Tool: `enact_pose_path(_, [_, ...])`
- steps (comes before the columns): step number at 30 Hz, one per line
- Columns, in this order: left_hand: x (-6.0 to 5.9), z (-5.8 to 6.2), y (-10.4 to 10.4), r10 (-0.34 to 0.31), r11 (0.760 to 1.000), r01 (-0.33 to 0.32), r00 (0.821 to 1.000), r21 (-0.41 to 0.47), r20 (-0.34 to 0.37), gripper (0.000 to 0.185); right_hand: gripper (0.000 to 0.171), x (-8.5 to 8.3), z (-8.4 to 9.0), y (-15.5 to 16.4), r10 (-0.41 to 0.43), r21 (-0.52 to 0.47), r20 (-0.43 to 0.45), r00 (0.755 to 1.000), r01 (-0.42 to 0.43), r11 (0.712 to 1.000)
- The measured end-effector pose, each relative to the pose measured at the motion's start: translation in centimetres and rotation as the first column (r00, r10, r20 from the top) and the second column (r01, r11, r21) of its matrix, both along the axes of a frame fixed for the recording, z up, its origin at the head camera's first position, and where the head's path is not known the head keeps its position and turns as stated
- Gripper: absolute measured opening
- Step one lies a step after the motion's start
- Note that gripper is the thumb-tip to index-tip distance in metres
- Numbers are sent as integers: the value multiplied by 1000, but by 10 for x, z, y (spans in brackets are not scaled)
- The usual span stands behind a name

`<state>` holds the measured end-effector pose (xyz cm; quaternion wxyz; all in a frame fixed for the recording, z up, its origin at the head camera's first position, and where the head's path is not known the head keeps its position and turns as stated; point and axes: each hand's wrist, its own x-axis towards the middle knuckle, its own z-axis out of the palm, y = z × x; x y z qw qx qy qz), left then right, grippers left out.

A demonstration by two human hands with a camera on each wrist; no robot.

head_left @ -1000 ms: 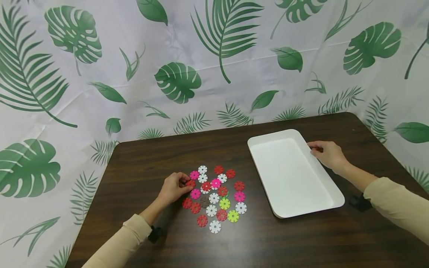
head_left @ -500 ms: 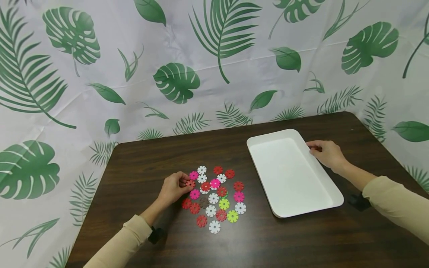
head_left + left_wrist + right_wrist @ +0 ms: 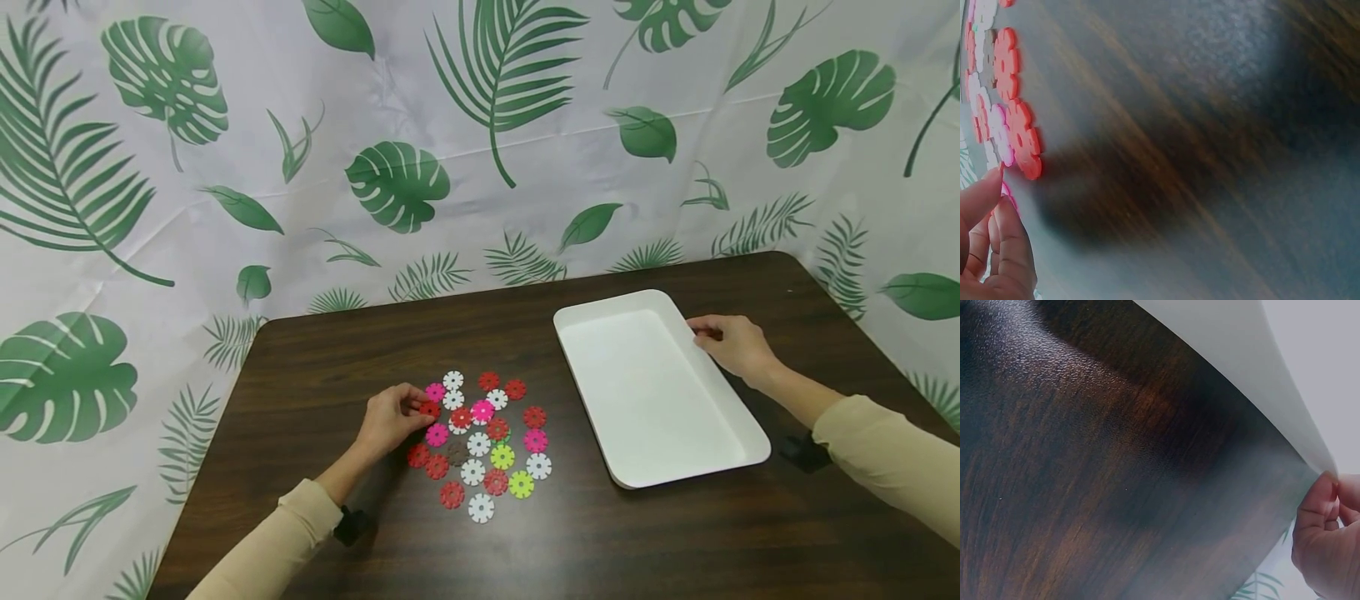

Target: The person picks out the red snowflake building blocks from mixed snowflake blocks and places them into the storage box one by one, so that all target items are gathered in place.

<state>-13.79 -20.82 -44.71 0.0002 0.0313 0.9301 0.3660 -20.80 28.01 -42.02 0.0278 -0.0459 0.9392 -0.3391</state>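
The dark wood-grain table (image 3: 525,533) carries everything, backed by a white cloth printed with green leaves (image 3: 450,125). On its right half lies the white rectangular plastic tray (image 3: 652,392), nothing in it, and the right hand (image 3: 735,346) grips its far right rim, fingers curled over the edge; the right wrist view shows fingertips (image 3: 1316,506) pinching that thin rim. To the left of the tray, well apart from it, sits the flat cluster of red, pink, white and yellow-green plastic gear-shaped discs (image 3: 483,442). The left hand (image 3: 390,421) is at the cluster's left edge, thumb and forefinger closing on one red notched disc (image 3: 429,409); whether it is lifted clear I cannot tell. To do this well, I judge the pinch should take the disc by opposite notches and raise it straight up so neighbours touching it are not dragged, while the right hand keeps the tray steady.
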Motion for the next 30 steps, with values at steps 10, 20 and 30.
enact_pose_path(10, [0, 1, 3, 47, 996, -50, 998, 75, 42, 19, 31, 0, 0, 0, -3, -2, 0, 1000, 3, 1000])
enact_pose_path(20, [-3, 7, 11, 111, 980, -127, 988, 154, 106, 19, 31, 1, 2, 1, -8, -1, -8, 1000, 8, 1000])
enact_pose_path(30, [-23, 21, 43, 71, 899, -131, 985, 419, 155, 22, 30, 0, 1, -1, -12, 4, -17, 1000, 12, 1000])
